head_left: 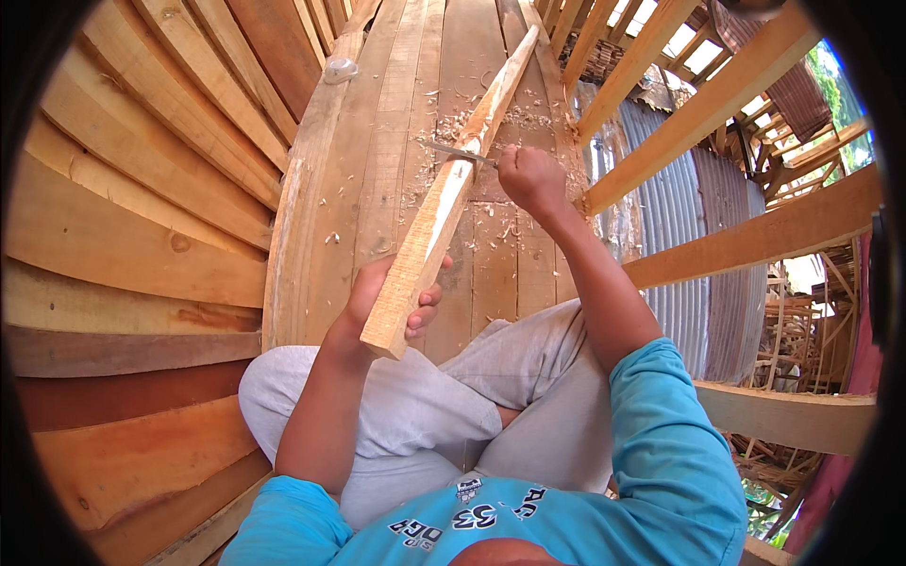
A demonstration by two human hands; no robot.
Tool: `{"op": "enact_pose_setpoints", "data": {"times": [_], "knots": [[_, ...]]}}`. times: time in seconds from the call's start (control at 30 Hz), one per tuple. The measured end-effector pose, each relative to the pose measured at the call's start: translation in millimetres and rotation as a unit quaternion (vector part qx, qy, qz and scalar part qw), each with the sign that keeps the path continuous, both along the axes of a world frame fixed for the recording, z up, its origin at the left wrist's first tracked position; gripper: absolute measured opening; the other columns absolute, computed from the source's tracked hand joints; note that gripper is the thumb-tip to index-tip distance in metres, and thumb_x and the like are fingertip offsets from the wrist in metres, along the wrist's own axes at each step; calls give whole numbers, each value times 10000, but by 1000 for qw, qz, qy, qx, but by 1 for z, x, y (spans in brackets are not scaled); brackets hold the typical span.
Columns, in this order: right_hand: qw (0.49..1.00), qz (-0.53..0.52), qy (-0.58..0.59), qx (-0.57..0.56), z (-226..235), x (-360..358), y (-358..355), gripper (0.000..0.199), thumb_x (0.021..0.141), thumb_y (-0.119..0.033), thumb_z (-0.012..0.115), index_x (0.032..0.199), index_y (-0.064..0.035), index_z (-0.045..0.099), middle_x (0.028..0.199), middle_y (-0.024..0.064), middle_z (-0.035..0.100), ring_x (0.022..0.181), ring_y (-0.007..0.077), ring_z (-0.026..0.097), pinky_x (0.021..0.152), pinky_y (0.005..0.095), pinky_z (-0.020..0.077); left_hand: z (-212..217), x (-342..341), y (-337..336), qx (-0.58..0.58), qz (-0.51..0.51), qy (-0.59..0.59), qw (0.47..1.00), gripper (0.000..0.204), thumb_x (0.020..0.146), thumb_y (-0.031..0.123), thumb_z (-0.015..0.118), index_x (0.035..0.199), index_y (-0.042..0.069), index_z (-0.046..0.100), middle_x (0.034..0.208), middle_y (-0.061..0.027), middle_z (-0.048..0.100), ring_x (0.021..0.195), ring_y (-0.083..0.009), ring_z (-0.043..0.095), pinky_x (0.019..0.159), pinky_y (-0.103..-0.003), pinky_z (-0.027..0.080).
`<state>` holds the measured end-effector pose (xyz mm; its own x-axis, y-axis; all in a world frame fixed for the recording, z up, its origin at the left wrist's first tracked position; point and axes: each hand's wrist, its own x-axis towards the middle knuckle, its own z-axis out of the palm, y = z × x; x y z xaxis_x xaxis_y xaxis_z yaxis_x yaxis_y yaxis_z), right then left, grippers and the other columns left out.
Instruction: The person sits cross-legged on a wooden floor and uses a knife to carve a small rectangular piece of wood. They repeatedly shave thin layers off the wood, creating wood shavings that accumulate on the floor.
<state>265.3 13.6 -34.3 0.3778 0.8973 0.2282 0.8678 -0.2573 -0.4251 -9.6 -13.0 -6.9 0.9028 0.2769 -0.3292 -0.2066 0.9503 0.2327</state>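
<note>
A long squared wooden beam slants away from me, its near end above my lap and its far end toward the top of the view. My left hand wraps round the beam from below, close to the near end. In my right hand is a knife, its handle hidden by the closed fist. The thin blade lies across the upper face of the beam, pointing left. Pale, freshly cut wood shows along the beam near the blade.
I sit cross-legged on a plank floor strewn with wood shavings. Boards form a wall on the left. Slanted timber rails stand on the right, with corrugated metal sheets beyond. A small clear container sits at the far left.
</note>
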Motion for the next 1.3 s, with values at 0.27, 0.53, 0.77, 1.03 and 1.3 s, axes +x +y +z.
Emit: {"op": "enact_pose_setpoints", "data": {"times": [0.27, 0.53, 0.77, 1.03, 1.3], "knots": [[1000, -16, -2, -9, -5, 17, 7, 552, 989, -337, 351, 747, 20, 695, 764, 262, 672, 735, 461, 656, 759, 551, 517, 0, -5, 2, 13, -1, -3, 1000, 515, 1029, 321, 308, 1378, -47, 400, 760, -96, 469, 484, -172, 493, 405, -301, 442], [989, 77, 123, -37, 12, 4, 1, 578, 1029, -477, 458, 824, 22, 665, 685, 156, 647, 642, 292, 633, 632, 426, 490, 5, -4, 6, 45, 20, 27, 998, 494, 1030, 317, 312, 1317, -63, 444, 724, -91, 471, 448, -150, 488, 353, -276, 415], [931, 204, 301, 41, 4, 24, 14, 262, 1048, -244, 531, 915, -21, 567, 658, -34, 458, 596, 88, 416, 554, 289, 378, -7, -6, 7, 78, -9, 59, 995, 489, 1019, 353, 332, 1301, -15, 486, 705, -105, 545, 465, -202, 544, 402, -324, 458], [967, 82, 227, 80, -22, 34, 25, 299, 1054, -189, 456, 898, -17, 645, 643, 11, 499, 591, 114, 449, 563, 312, 389, 0, 1, 4, 93, -7, 99, 991, 488, 1027, 336, 313, 1306, -28, 479, 700, -102, 511, 451, -193, 524, 367, -312, 433], [957, 97, 271, -47, -5, 22, 14, 508, 1043, -413, 457, 738, -35, 608, 596, 28, 491, 562, 136, 470, 545, 344, 384, 4, 3, 3, 80, 1, 88, 993, 483, 1024, 306, 302, 1301, -54, 465, 701, -106, 494, 435, -190, 516, 344, -309, 417]]}}
